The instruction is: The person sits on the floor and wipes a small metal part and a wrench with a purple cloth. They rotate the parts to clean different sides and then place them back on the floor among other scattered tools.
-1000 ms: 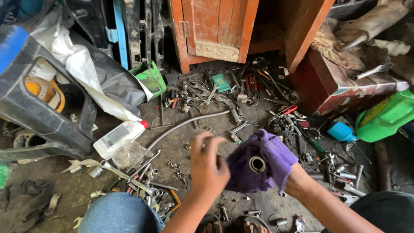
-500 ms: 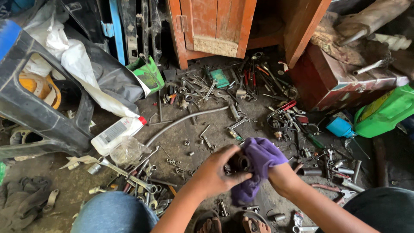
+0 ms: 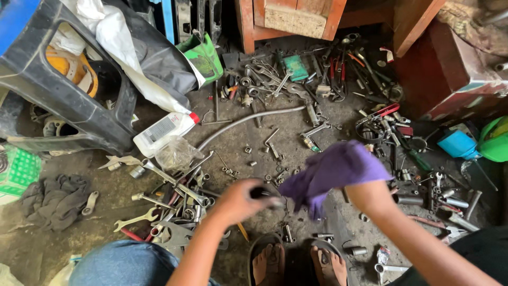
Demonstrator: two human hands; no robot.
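Fingers of my left hand (image 3: 241,200) pinch a small dark part (image 3: 259,193); my right hand (image 3: 365,193) grips the purple rag (image 3: 333,170). I should wipe slowly, holding tight.

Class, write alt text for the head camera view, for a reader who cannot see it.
Seen from above, a seated person's left hand grips a small dark part, blurred, while the right hand, hidden under a purple cloth, is beside it. Wrenches, sockets and bolts litter the dirty floor, with a white bottle and a dark plastic stool at left.
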